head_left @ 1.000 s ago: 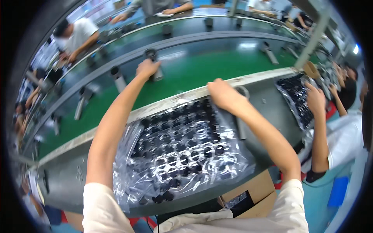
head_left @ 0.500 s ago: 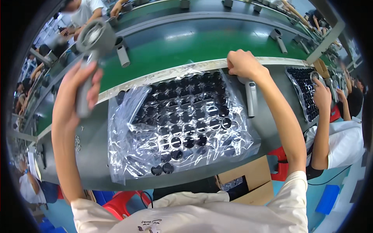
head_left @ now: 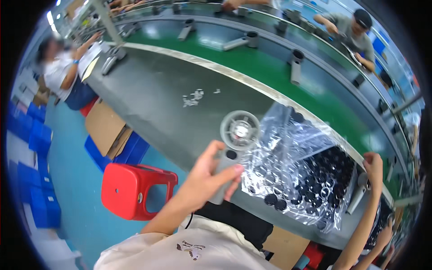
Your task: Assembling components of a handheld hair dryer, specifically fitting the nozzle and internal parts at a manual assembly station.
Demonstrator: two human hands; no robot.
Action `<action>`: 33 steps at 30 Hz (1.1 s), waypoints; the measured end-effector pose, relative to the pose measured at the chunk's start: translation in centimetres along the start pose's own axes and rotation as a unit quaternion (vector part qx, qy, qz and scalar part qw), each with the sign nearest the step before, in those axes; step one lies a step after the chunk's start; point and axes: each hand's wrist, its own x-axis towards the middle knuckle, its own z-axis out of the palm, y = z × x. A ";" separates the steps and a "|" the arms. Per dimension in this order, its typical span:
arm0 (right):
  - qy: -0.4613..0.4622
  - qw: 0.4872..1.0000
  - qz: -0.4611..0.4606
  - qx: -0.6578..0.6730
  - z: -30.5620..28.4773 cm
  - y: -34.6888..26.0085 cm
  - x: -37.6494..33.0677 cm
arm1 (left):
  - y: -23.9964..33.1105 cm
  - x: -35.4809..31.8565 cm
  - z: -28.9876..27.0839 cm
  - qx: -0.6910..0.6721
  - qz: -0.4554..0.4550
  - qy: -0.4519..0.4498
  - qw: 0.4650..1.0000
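Note:
My left hand (head_left: 209,177) is wrapped round the handle of a grey hair dryer housing (head_left: 220,182). Its round head, with a spoked ring and something pale inside, points up above the bench. My right hand (head_left: 373,165) is at the far right by the pale rail, fingers bent in; what they hold, if anything, cannot be made out. Just below that hand, a second grey hair dryer housing (head_left: 357,200) lies on the bench. Between my hands sits a clear plastic bag (head_left: 274,130) spread over rows of round black caps (head_left: 321,180), with a few loose at the near edge.
Small pale pieces (head_left: 193,97) are scattered on the dark bench (head_left: 148,85). Beyond the rail, a green conveyor (head_left: 270,63) carries more grey housings. A red stool (head_left: 120,191), blue bins (head_left: 45,204) and cardboard (head_left: 105,128) stand at left. Co-workers sit at left and across.
The view has swung left. My left hand has brought the housing down and nearer, from above the conveyor side to beside the bag. My right hand remains near the second housing.

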 end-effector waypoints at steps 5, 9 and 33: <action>-0.044 0.982 0.039 0.178 -4.6 -12.4 -0.8 | -1.0 -0.7 0.2 -0.028 0.024 -0.032 0.999; -0.083 0.901 -0.010 0.426 -3.3 -24.3 -4.5 | -2.0 -0.7 0.6 -0.059 0.021 -0.052 0.997; 0.035 0.949 -0.135 0.282 4.7 -37.2 -12.3 | -4.5 -2.3 -0.6 0.099 0.038 0.029 0.994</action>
